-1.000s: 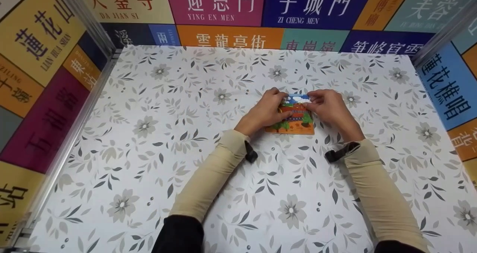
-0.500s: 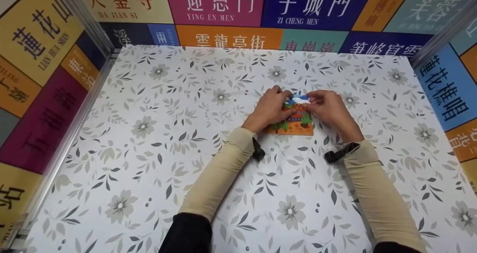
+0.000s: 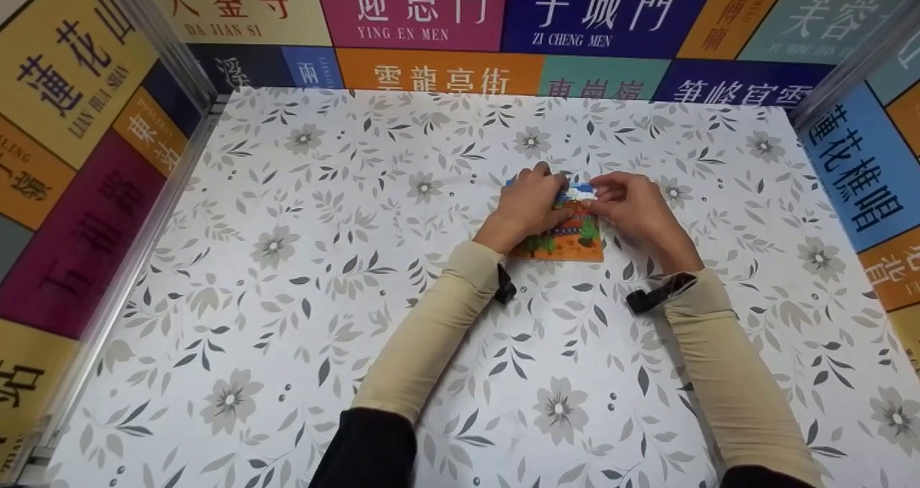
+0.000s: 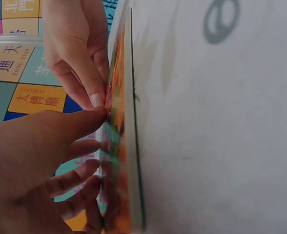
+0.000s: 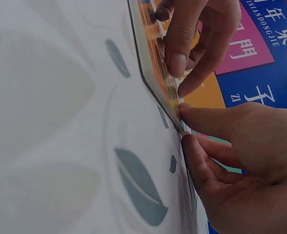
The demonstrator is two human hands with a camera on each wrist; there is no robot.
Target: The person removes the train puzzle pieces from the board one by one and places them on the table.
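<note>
A small square picture board (image 3: 564, 249) lies flat on the patterned surface, printed with blue sky, white clouds, a red building, green trees and orange ground. My left hand (image 3: 530, 202) covers its left part. Seen from the left wrist, the thumb and spread fingertips of that hand rest on the picture face of the board (image 4: 118, 170). My right hand (image 3: 634, 206) is at the upper right edge. In the right wrist view, its thumb and index finger pinch the board's corner (image 5: 172, 108). The part beneath my left palm is hidden in the head view.
A white tabletop (image 3: 287, 315) with grey flowers and leaves spreads around the board. Colourful panels with Chinese lettering (image 3: 424, 6) stand behind it and on both sides. Black wrist straps (image 3: 660, 294) sit at the sleeve cuffs.
My left hand has shifted right across the board, uncovering a bit of blue at its upper left corner. The right hand stays at the right edge. The board has barely moved.
</note>
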